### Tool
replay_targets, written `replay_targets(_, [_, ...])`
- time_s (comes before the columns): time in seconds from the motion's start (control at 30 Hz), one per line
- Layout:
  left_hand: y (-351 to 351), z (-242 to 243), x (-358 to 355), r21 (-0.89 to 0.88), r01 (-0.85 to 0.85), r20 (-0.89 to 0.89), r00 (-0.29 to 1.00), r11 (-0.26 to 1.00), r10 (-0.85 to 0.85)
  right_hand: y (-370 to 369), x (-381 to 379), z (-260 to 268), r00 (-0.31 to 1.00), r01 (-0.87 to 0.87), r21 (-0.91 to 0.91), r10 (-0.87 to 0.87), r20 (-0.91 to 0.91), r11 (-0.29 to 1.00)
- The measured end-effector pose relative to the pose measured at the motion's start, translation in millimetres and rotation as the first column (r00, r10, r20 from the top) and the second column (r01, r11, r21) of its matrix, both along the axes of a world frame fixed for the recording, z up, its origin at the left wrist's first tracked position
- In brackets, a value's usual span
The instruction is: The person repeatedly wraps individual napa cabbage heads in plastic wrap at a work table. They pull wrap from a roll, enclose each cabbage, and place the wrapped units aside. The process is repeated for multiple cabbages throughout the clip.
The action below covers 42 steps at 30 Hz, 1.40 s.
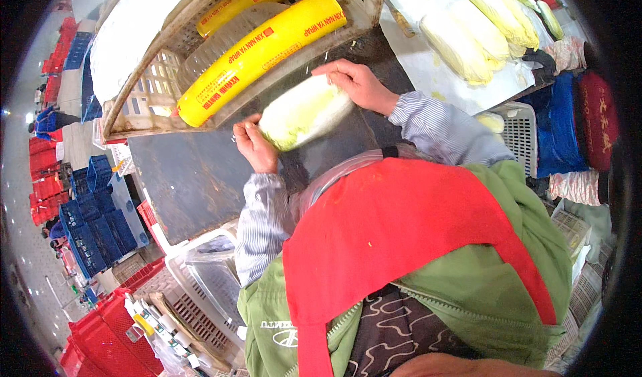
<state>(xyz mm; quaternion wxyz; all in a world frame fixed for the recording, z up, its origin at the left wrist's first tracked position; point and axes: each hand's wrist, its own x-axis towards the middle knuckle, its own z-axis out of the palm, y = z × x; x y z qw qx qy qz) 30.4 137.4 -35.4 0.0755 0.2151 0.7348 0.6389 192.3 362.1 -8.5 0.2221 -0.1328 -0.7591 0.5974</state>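
Observation:
Between my hands, over the dark work surface [188,181], a pale napa cabbage [306,111] lies slantwise, yellow-green at its lower left. My left hand [255,144] grips its leafy left end with thumb and fingers. At the white right end, my right hand [358,83] has its fingers curled over the edge. A shine runs over the leaves, but I cannot tell whether clear film covers them. Just beyond the cabbage, a yellow roll of plastic wrap [266,56] rests along the front of a dirty plastic crate [163,83].
A second yellow wrap roll [261,1] sits deeper in the crate. Several napa cabbages [454,51] and a knife [398,18] lie on the pale table to the right. A white basket [516,134] stands below them. Blue crates [98,221] and red crates [113,332] are stacked left.

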Motion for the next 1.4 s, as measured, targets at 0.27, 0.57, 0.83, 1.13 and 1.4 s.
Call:
replay_targets(0.27, [-2.1, 35.3, 20.9, -0.343, 0.185, -0.348, 0.886, 0.921, -0.308, 3.1, 17.5, 13.5, 0.986, -0.155, 0.361, 0.123, 0.110, 0.920])
replay_targets(0.57, [54.7, 85.6, 17.5, -0.848, 0.421, -0.183, 0.339, 0.322, -0.923, 42.1, -34.7, 21.8, 0.932, -0.186, 0.219, 0.102, 0.348, 0.958])
replay_targets(0.83, [52.5, 66.6, 1.9, -0.722, 0.526, -0.246, 0.414, 0.450, -0.877, 38.5, 58.4, 0.7, 0.572, 0.222, -0.399, 0.213, 0.792, 0.890])
replay_targets(1.13, [48.8, 70.8, 2.1, -0.720, 0.488, -0.321, 0.396, 0.494, -0.860, 3.6, 43.1, -26.3, 0.773, 0.548, -0.389, -0.271, 0.574, 0.741])
replay_targets(1.4, [52.4, 82.4, 21.2, -0.664, 0.658, -0.124, 0.372, 0.356, -0.920, -35.0, 74.0, 41.4, 0.934, 0.331, 0.364, -0.357, 0.006, 0.871])
